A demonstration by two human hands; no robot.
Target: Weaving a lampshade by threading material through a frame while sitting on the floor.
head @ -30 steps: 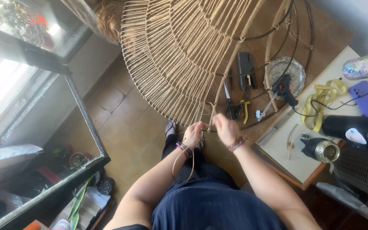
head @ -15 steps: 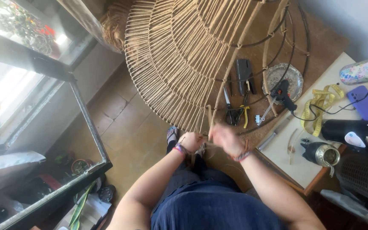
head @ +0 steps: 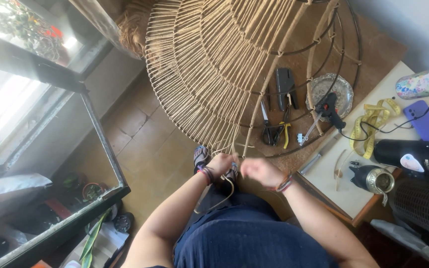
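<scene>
A large wire lampshade frame (head: 346, 64), partly wrapped in tan cord (head: 199, 74), leans over the floor in front of me. My left hand (head: 221, 164) is at its lower rim, closed on a loose strand of the tan cord (head: 224, 194) that loops down toward my lap. My right hand (head: 260, 172) is just beside it, blurred, with curled fingers meeting the left hand at the strand. Both wrists wear bracelets. A sandalled foot (head: 202, 156) shows just behind the left hand.
Behind the frame lie scissors (head: 266, 126), yellow-handled pliers (head: 285, 135), a black hand tool (head: 285, 82), a glass dish (head: 346, 92) and a glue gun (head: 331, 111). The white table (head: 338, 191) at right holds a yellow tape measure (head: 371, 121), purple phone (head: 425, 123), black bottle (head: 413, 151) and metal cup (head: 378, 179). A glass door (head: 100, 134) stands at left.
The view has tilted, so frame and tools sit lower in the picture. Both hands stay at the lower rim; the right hand has drawn slightly back from it and is blurred.
</scene>
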